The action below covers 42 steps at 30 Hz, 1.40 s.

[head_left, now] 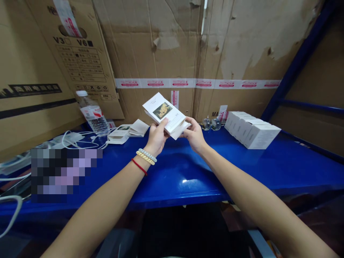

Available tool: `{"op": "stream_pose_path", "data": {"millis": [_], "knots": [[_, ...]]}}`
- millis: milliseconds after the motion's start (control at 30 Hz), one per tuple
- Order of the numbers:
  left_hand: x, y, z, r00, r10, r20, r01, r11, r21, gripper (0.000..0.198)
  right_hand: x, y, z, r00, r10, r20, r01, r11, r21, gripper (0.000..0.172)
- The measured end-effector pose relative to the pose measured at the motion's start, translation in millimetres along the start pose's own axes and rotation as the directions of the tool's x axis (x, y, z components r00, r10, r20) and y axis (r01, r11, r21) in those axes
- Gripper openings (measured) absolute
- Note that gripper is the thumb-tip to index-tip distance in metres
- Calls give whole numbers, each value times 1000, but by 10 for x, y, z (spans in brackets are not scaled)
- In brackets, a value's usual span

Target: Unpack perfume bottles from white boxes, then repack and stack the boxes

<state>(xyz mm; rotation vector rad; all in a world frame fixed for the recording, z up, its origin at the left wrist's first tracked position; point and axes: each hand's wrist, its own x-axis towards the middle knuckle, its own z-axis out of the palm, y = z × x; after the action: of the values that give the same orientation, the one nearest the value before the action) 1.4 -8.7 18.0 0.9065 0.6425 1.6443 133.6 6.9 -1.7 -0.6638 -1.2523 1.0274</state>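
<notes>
Above the blue table, both hands hold a small white cardboard box (164, 111) with a yellow flower picture on its face. My left hand (158, 137) grips its near left side, the thumb lying on the printed face. The fingers of my right hand (194, 135) are closed on the flap at the box's lower right end, which sticks out. The box is tilted, and its underside is hidden. Behind my left hand, flat white cartons (118, 134) with a similar picture lie on the table.
A row of white boxes (249, 129) stands at the right, beside two small glass items (211, 124). A water bottle (92, 114) and white cables (77, 140) are at the left. Large cardboard sheets (161, 43) wall the back of the blue table (185, 181).
</notes>
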Motion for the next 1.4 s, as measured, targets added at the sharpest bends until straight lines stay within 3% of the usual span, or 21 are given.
{"op": "stream_pose_path", "data": {"millis": [100, 200, 433, 567, 667, 733, 800, 867, 900, 1000, 1067, 1167, 1233, 1300, 1400], "knots": [[8, 27, -3, 999, 6, -31, -6, 1000, 12, 25, -6, -72, -38, 995, 80, 53, -82, 996, 38, 40], [20, 50, -19, 1000, 8, -9, -8, 1000, 20, 23, -13, -135, -61, 989, 123, 78, -119, 991, -53, 42], [79, 52, -93, 1000, 20, 1, -20, 998, 57, 27, -27, -128, -103, 965, 49, 257, 5, 978, -207, 56], [119, -23, -152, 995, 72, 74, -85, 979, 187, 32, -65, -116, -105, 980, -131, 148, 190, 825, -532, 47], [121, -75, -184, 990, 88, 111, -120, 937, 328, 38, -88, -141, -100, 974, -200, 106, 217, 694, -687, 34], [96, -88, -188, 980, 122, 154, -176, 895, 411, 50, -93, -156, -95, 985, -136, 110, 174, 685, -708, 35], [62, -78, -182, 966, 161, 202, -238, 858, 455, 81, -86, -150, -90, 991, -26, 128, 105, 743, -661, 39], [43, -43, -178, 967, 173, 188, -245, 837, 490, 105, -65, -120, -87, 987, 62, 151, 35, 822, -569, 41], [44, -17, -182, 974, 166, 156, -224, 828, 513, 107, -51, -101, -87, 983, 92, 157, 4, 853, -521, 42], [86, 79, -223, 992, 102, 74, -126, 792, 597, 82, -28, -60, -87, 981, 141, 134, -68, 893, -445, 43], [116, 133, -260, 991, 85, 105, -133, 746, 653, 66, -42, -62, -84, 984, 127, 127, -50, 875, -482, 43], [118, 164, -293, 972, 165, 166, -233, 621, 749, 56, -103, -95, -67, 976, 37, 213, 106, 776, -622, 47], [103, 152, -298, 965, 216, 147, -245, 554, 795, 47, -143, -109, -53, 953, -8, 302, 222, 696, -683, 51], [106, 136, -308, 967, 230, 110, -225, 565, 794, 35, -164, -105, -45, 935, -32, 354, 292, 637, -713, 52], [174, 148, -361, 969, 229, 94, -223, 639, 736, 37, -154, -69, -51, 932, -58, 358, 323, 583, -745, 42]]}}
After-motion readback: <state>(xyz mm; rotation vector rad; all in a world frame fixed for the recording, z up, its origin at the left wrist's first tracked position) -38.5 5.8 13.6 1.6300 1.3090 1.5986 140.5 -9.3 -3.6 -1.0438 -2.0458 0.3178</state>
